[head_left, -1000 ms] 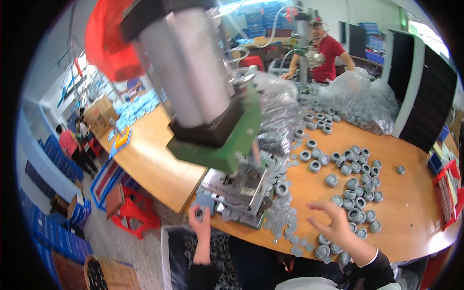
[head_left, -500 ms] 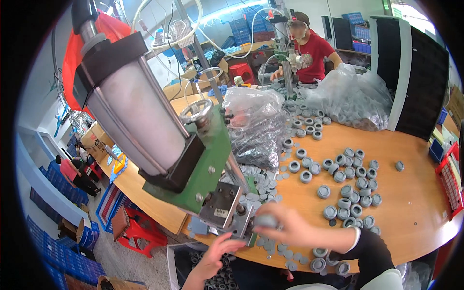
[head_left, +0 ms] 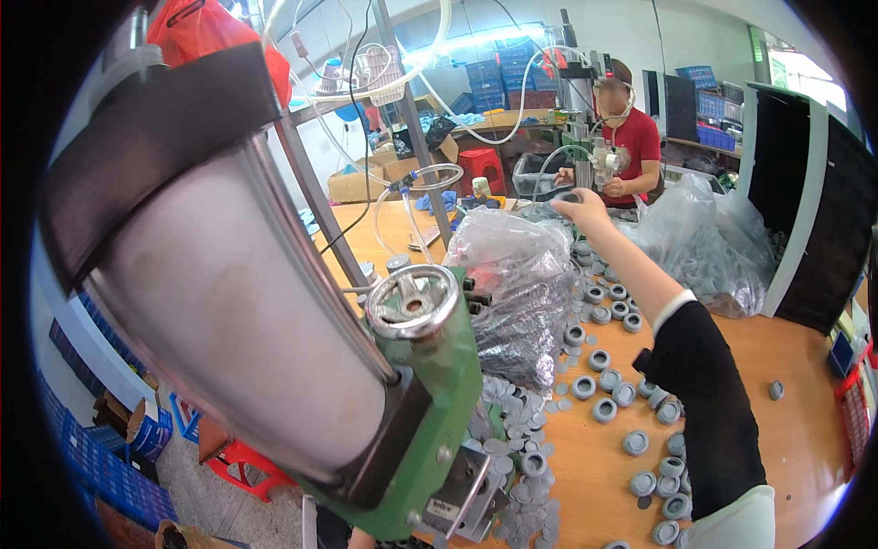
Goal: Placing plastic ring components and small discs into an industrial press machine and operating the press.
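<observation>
1. Right hand (head_left: 580,209) reaches far out over the wooden table (head_left: 805,439), arm stretched, black sleeve (head_left: 704,412) with a white cuff up to the forearm.
2. Right fingers curl down on a dark round part (head_left: 567,196) at the far end of the reach; looks pinched at its rim, but the grip is small in view and partly hidden.
3. That part sits just above the top of a crumpled clear plastic bag (head_left: 517,274), near the table's far edge.
4. Left hand: only a sliver of skin at the bottom edge under the press; cannot tell its grip.
5. Green press (head_left: 439,403) fills the left and centre, with a big grey cylinder (head_left: 219,302) and a metal handwheel (head_left: 413,300) on top.
6. Grey round caps (head_left: 604,380) lie scattered over the table right of the press; flat grey discs (head_left: 512,457) are piled beside its base.
7. A second, bigger clear bag (head_left: 704,247) of grey parts lies at the far right, against a black cabinet (head_left: 809,229).
8. Another person in a red shirt (head_left: 636,142) sits across the table at a small machine, hands on it.
9. Clear hoses (head_left: 412,82) loop overhead; red stool (head_left: 242,457) on the floor at lower left.
</observation>
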Demonstrator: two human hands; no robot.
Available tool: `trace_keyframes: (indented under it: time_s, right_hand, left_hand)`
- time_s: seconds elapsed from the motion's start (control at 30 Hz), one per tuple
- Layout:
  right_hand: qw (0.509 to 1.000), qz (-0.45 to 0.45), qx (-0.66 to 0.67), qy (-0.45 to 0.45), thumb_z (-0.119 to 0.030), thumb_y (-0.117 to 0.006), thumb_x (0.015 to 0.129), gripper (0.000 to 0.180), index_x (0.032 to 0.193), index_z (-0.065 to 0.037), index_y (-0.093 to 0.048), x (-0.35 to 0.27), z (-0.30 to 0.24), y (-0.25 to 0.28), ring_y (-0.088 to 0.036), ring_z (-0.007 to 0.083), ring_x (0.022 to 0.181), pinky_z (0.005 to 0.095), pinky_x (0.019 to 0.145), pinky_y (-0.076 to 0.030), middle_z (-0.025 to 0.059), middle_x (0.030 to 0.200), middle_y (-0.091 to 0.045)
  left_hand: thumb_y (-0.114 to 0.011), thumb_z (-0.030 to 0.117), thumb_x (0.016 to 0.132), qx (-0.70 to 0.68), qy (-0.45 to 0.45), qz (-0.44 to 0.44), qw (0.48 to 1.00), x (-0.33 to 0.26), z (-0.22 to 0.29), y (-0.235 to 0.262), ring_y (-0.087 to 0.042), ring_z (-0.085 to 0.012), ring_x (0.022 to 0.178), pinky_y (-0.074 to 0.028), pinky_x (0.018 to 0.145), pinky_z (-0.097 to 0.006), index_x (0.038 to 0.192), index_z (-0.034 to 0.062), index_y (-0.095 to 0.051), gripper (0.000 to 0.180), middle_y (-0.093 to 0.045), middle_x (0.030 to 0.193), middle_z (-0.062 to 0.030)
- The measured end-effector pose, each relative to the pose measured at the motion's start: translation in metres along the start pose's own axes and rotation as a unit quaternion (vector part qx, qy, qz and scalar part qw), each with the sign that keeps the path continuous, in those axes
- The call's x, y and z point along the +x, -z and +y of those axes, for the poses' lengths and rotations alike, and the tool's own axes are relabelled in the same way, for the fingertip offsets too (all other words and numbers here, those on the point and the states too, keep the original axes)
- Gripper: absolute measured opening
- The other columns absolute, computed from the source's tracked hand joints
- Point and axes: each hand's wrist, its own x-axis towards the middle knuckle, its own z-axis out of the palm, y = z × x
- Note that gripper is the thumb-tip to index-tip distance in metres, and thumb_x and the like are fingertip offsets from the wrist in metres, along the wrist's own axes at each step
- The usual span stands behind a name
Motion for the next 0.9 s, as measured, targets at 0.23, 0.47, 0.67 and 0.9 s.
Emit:
trace_keyframes:
  time_s: [0.23,0.47,0.67,0.9]
  right_hand:
    - [0.982,-0.009,-0.184,0.042,-0.052,-0.066,0.076,0.063,0.105,0.004,-0.062,0.014,0.003,-0.089,-0.06,0.0359,0.101,0.039,0.084,-0.047,0.0246,0.107,-0.062]
    - [0.939,0.157,-0.066,0.298,-0.019,-0.056,0.088,0.019,0.089,0.0,-0.06,-0.062,-0.035,-0.039,-0.056,0.0305,0.083,0.0384,0.074,-0.044,0.0159,0.084,-0.058]
    - [0.923,-0.319,-0.185,0.107,-0.018,-0.067,0.078,0.028,0.099,-0.003,-0.056,-0.272,0.014,0.007,-0.058,0.0279,0.086,0.0374,0.075,-0.048,0.0145,0.095,-0.055]
    - [0.852,-0.409,-0.29,0.151,-0.025,-0.071,0.074,0.052,0.118,-0.004,-0.052,-0.395,0.044,0.003,-0.051,0.0335,0.102,0.0409,0.088,-0.044,0.0161,0.112,-0.047]
  left_hand:
    - [-0.056,0.015,0.084,0.018,0.009,0.028,0.999,0.036,-0.03,-0.009,-0.053,-0.0349,0.108,-0.039,0.094,-0.04,0.114,-0.0015,-0.056,0.035,-0.058,0.115,-0.018]
    - [-0.056,0.015,0.083,0.002,0.031,-0.011,0.999,0.024,-0.031,-0.037,-0.052,-0.0356,0.109,-0.038,0.095,-0.042,0.114,-0.0011,-0.056,0.035,-0.057,0.116,-0.0185]
    - [-0.056,0.016,0.082,-0.002,0.044,-0.032,0.998,0.001,-0.018,-0.044,-0.052,-0.0363,0.11,-0.037,0.096,-0.042,0.114,-0.0008,-0.056,0.036,-0.057,0.116,-0.0188]
    - [-0.056,0.016,0.081,0.005,0.076,-0.029,0.997,-0.05,0.012,-0.043,-0.051,-0.037,0.11,-0.036,0.097,-0.044,0.114,-0.0004,-0.057,0.037,-0.057,0.117,-0.0193]
